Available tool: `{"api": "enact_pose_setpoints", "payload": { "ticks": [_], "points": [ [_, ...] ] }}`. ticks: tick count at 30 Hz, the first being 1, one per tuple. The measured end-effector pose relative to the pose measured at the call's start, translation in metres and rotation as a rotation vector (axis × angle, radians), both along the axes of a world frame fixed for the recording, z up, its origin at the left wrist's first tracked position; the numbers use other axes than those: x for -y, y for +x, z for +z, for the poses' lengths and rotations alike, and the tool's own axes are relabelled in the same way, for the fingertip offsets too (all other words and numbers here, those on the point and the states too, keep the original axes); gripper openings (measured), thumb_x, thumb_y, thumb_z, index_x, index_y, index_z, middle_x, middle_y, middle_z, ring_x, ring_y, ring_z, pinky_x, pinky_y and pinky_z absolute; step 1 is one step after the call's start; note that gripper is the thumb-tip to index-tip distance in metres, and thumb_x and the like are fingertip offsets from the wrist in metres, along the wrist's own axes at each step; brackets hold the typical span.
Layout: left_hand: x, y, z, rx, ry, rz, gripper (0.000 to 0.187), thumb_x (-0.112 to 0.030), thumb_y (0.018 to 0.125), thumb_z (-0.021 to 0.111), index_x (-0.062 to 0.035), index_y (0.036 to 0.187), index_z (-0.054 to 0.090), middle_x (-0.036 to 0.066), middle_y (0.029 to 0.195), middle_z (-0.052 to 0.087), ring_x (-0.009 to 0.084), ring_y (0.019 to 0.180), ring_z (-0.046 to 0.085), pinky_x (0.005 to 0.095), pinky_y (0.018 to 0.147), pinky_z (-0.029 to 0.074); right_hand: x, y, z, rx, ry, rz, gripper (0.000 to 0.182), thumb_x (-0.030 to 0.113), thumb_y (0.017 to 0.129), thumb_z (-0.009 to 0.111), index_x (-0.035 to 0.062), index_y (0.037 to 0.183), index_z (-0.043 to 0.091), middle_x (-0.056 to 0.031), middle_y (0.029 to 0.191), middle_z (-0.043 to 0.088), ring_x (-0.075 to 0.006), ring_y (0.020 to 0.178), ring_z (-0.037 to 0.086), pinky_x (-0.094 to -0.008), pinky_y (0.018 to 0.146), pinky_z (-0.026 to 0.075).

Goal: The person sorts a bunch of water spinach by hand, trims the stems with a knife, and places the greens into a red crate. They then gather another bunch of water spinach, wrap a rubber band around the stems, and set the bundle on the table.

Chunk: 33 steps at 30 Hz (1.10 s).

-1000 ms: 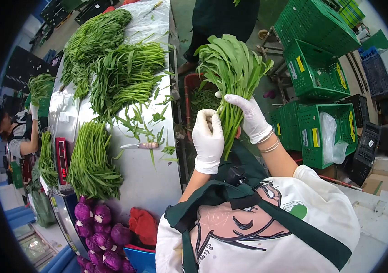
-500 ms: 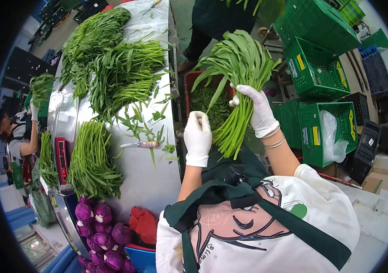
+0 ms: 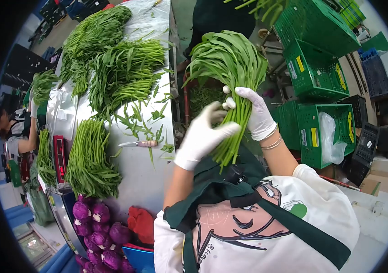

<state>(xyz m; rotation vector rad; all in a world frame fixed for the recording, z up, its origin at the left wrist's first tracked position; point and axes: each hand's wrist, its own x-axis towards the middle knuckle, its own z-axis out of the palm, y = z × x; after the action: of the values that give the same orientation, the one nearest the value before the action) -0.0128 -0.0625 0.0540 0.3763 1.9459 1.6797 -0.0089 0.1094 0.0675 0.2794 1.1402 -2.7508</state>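
Observation:
My gloved right hand is wrapped round the stems of a bunch of water spinach, its fingertips showing on the far side. The leaves fan out at the top and the cut stem ends hang down. My gloved left hand, somewhat blurred, is open at the left side of the stems, thumb spread across them and fingers apart. Whether it touches the stems is hard to tell. Beyond the bunch, a red crate with loose green leaves in it is partly hidden.
On the metal table to the left lie heaps of greens, a stem bundle, a knife and a red scale. Purple cabbages and a red cloth are nearer. Green crates stand right. People work nearby.
My left hand has gone from a closed pinch beside the leaves to spread fingers at the stems. The bunch has turned slightly in my right hand, leaves now gathered more upright.

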Motion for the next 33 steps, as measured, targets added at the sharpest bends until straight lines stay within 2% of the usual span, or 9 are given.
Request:
{"api": "enact_pose_setpoints", "payload": {
  "ticks": [3,6,11,20,24,26,31,32,33],
  "points": [
    [-0.027,0.022,0.01,-0.509,-0.363,0.066,0.113,-0.045,0.054,0.083,0.0014,0.14,0.027,0.023,0.124,0.054,0.032,0.116,0.054,0.0427,0.098,0.041,0.012,-0.004,0.003,0.066,0.075,-0.143,0.028,0.024,0.084,0.061,-0.001,0.097,0.063,-0.006,0.077,0.063,-0.0159,0.073,0.06,-0.0277,0.078,0.048],
    [-0.031,0.025,0.005,-0.236,-0.286,0.118,0.11,-0.038,0.057,0.083,-0.0001,0.142,0.024,0.022,0.122,0.056,0.0323,0.11,0.058,0.0384,0.094,0.045,0.011,-0.007,0.006,0.086,0.223,-0.112,0.025,0.022,0.083,0.062,-0.0002,0.095,0.063,-0.006,0.078,0.063,-0.0153,0.072,0.061,-0.0278,0.076,0.049],
    [-0.043,0.028,-0.021,-0.209,-0.165,0.296,0.051,-0.015,0.071,0.072,0.001,0.114,0.051,0.014,0.087,0.065,0.023,0.079,0.066,0.032,0.075,0.05,0.019,-0.011,0.01,0.08,0.41,-0.07,0.042,0.036,0.089,0.059,0.0015,0.114,0.056,-0.0064,0.093,0.064,-0.0159,0.078,0.063,-0.0302,0.081,0.05],
    [0.009,0.019,-0.015,0.43,0.777,0.303,0.031,-0.01,0.081,0.06,0.0006,0.108,0.05,0.005,0.074,0.051,0.0156,0.062,0.051,0.0325,0.066,0.047,-0.01,-0.003,-0.011,-0.31,0.798,0.188,0.042,0.034,0.097,0.047,-0.0044,0.112,0.056,-0.0035,0.082,0.061,-0.0103,0.075,0.057,-0.0241,0.072,0.046],
    [0.027,0.019,-0.027,0.45,1.16,0.19,0.033,-0.011,0.08,0.06,-0.0024,0.108,0.046,0.003,0.075,0.046,0.0157,0.065,0.048,0.0337,0.07,0.047,-0.035,0.005,-0.011,-0.171,0.544,0.513,0.026,0.019,0.093,0.055,-0.0021,0.107,0.061,-0.003,0.085,0.062,-0.0098,0.074,0.058,-0.0226,0.071,0.048],
    [0.029,0.02,-0.025,0.361,1.145,0.203,0.033,-0.012,0.08,0.061,-0.0033,0.108,0.046,0.003,0.075,0.045,0.0158,0.066,0.049,0.0337,0.071,0.047,-0.051,-0.004,-0.057,-0.172,-0.141,0.446,0.026,0.02,0.093,0.054,-0.0026,0.104,0.061,-0.008,0.084,0.064,-0.0157,0.068,0.061,-0.0294,0.072,0.05],
    [0.022,0.023,-0.019,0.22,1.034,0.374,0.034,-0.012,0.081,0.062,-0.0048,0.11,0.045,0.004,0.08,0.049,0.0163,0.07,0.052,0.0354,0.077,0.047,-0.021,0.002,-0.116,-0.138,1.761,0.084,0.067,0.044,0.087,0.059,0.0008,0.134,0.039,-0.0165,0.13,0.05,-0.0279,0.115,0.051,-0.0354,0.098,0.039],
    [0.021,0.023,-0.019,0.253,1.096,0.412,0.029,-0.008,0.084,0.058,-0.0055,0.111,0.045,0.003,0.082,0.049,0.0164,0.072,0.052,0.0369,0.079,0.048,-0.017,-0.006,-0.081,0.104,0.971,0.338,0.063,0.042,0.09,0.056,0.0008,0.135,0.038,-0.0161,0.132,0.047,-0.0284,0.119,0.048,-0.0325,0.099,0.038],
    [0.021,0.022,-0.021,0.284,1.18,0.434,0.027,-0.007,0.086,0.056,-0.0058,0.111,0.045,0.003,0.083,0.049,0.0165,0.073,0.052,0.0374,0.079,0.048,-0.004,-0.006,-0.064,-0.029,0.91,0.297,0.062,0.042,0.091,0.054,0.0006,0.135,0.039,-0.0163,0.132,0.046,-0.0281,0.119,0.048,-0.0321,0.099,0.037]
  ]
}}
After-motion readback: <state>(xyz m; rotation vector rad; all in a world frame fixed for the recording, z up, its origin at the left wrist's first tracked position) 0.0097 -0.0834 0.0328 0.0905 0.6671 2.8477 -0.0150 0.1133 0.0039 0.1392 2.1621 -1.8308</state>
